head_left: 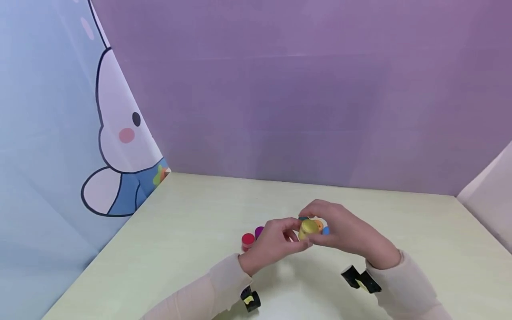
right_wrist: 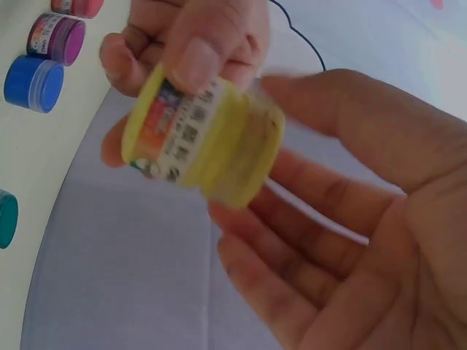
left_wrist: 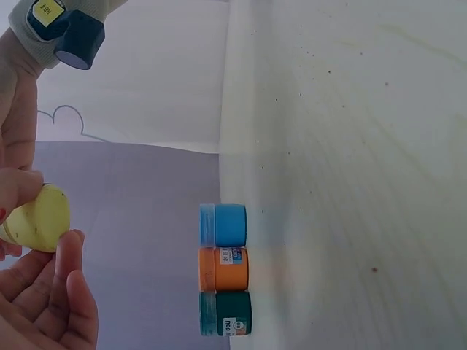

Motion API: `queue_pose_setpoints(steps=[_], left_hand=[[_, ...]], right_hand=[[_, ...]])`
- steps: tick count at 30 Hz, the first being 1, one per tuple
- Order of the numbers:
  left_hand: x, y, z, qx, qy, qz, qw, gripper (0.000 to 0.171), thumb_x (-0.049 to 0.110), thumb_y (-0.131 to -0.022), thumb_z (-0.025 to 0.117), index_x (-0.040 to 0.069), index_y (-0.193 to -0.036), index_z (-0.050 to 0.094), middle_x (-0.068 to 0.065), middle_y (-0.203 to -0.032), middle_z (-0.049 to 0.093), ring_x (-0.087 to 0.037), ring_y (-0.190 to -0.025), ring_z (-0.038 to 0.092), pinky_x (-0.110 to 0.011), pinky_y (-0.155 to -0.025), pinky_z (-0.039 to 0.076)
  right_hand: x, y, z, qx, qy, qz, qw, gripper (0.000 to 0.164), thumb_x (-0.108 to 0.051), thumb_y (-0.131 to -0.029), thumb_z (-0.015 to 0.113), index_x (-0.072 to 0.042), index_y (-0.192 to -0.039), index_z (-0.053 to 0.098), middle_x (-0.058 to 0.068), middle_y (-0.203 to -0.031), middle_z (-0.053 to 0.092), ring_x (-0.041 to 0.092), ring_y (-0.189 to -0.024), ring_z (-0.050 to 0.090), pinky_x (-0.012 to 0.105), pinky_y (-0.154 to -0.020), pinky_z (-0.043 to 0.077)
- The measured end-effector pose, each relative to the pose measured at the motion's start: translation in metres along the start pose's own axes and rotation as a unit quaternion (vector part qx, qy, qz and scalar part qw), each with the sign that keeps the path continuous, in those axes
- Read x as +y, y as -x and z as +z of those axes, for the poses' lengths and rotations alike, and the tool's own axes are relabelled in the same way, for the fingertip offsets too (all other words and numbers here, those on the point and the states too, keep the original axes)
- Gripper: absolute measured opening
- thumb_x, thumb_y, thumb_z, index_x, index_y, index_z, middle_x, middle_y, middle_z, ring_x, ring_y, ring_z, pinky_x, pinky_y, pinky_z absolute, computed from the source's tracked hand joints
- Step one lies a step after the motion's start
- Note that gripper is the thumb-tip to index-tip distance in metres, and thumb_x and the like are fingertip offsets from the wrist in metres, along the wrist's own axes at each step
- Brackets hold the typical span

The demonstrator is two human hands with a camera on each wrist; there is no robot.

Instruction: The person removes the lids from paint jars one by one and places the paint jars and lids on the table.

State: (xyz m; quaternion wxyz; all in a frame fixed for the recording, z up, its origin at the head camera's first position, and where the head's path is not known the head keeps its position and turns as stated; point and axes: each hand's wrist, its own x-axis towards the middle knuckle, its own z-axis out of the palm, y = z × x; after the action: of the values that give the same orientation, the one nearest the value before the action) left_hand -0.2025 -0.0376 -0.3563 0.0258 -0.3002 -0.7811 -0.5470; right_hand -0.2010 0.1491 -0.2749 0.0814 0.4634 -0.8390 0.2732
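Observation:
A small yellow paint jar (head_left: 309, 229) is held above the table between both hands. My left hand (head_left: 276, 242) grips its body; in the right wrist view its thumb presses on the printed label. My right hand (head_left: 340, 226) reaches round the jar from the other side, thumb and fingers at the cap end. In that view the jar (right_wrist: 204, 138) is tilted, and the right thumb is blurred. Part of the jar (left_wrist: 45, 219) also shows at the left edge of the left wrist view, with fingers touching it.
Behind the hands stand a light blue jar (left_wrist: 225, 224), an orange jar (left_wrist: 225, 269) and a teal jar (left_wrist: 226, 313) in a row. A red jar (head_left: 248, 240), a purple jar (right_wrist: 57, 38) and a dark blue jar (right_wrist: 34, 84) stand left of them. A purple cloth (head_left: 300, 98) hangs behind the table.

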Motion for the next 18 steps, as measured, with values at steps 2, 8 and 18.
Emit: queue_pose_setpoints(steps=[2, 8, 18], left_hand=[[0.000, -0.001, 0.000, 0.002, -0.006, -0.002, 1.0000, 0.025, 0.028, -0.078, 0.072, 0.020, -0.100, 0.063, 0.012, -0.083, 0.061, -0.008, -0.065, 0.055, -0.024, -0.052, 0.049], [0.000, -0.002, 0.001, 0.007, -0.011, -0.014, 0.9998, 0.026, 0.028, -0.077, 0.072, 0.020, -0.099, 0.063, 0.013, -0.085, 0.061, -0.007, -0.065, 0.055, -0.025, -0.053, 0.049], [0.003, 0.000, -0.003, 0.017, -0.008, -0.005, 0.9998, 0.024, 0.027, -0.077, 0.072, 0.021, -0.099, 0.064, 0.013, -0.085, 0.062, -0.008, -0.066, 0.055, -0.025, -0.052, 0.049]], right_hand=[[-0.003, -0.001, 0.002, 0.017, 0.018, 0.019, 1.000, 0.025, -0.009, -0.074, 0.070, -0.010, -0.096, 0.059, -0.007, -0.091, 0.055, 0.013, -0.082, 0.052, 0.028, -0.069, 0.047], [-0.011, -0.002, 0.002, 0.028, 0.049, 0.121, 0.991, 0.026, -0.022, -0.072, 0.075, -0.010, -0.088, 0.058, -0.005, -0.077, 0.050, 0.012, -0.069, 0.049, 0.026, -0.058, 0.045], [-0.012, -0.007, 0.003, 0.014, 0.027, 0.140, 0.990, 0.018, -0.014, -0.072, 0.074, -0.009, -0.083, 0.059, -0.006, -0.074, 0.052, 0.010, -0.067, 0.050, 0.026, -0.059, 0.047]])
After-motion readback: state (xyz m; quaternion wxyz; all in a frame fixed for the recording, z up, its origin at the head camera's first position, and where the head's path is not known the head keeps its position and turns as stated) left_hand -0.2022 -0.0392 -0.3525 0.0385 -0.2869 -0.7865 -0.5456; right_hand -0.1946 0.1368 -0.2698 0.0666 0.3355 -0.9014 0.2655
